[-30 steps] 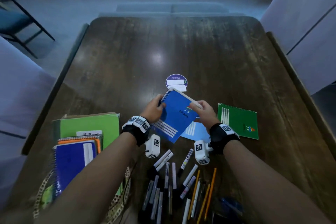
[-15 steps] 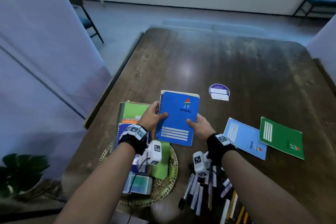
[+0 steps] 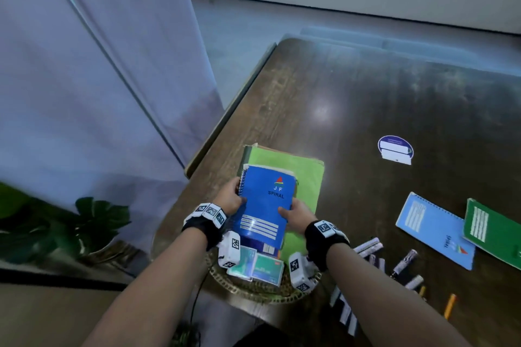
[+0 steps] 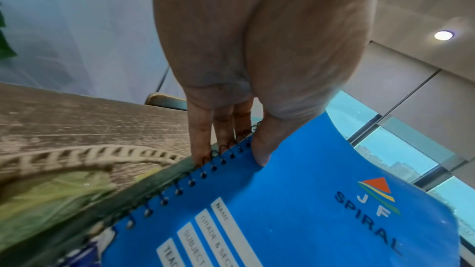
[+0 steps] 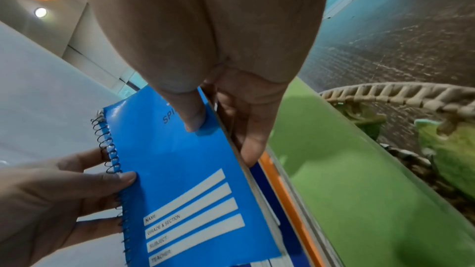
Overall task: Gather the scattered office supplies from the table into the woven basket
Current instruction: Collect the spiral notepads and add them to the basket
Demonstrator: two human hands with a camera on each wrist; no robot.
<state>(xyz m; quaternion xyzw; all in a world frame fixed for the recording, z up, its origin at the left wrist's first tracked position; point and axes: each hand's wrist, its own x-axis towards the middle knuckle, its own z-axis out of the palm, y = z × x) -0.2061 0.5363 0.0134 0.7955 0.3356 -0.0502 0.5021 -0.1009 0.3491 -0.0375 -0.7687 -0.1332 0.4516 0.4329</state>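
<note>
A blue spiral notebook is held by both hands over the stack of books in the woven basket. My left hand pinches its spiral edge, thumb on the cover and fingers underneath. My right hand pinches the opposite edge the same way. Under it lie a green folder, an orange-edged book and a darker blue one. On the table remain a light blue notebook, a green notebook and several markers and pencils.
A round purple sticker lies on the dark wooden table. Small green packets sit at the basket's near side. A white partition and a potted plant stand off the table's left edge.
Both hands have carried the blue notebook leftward from the table's middle to above the basket's stack, and it has come lower. The view has swung left.
</note>
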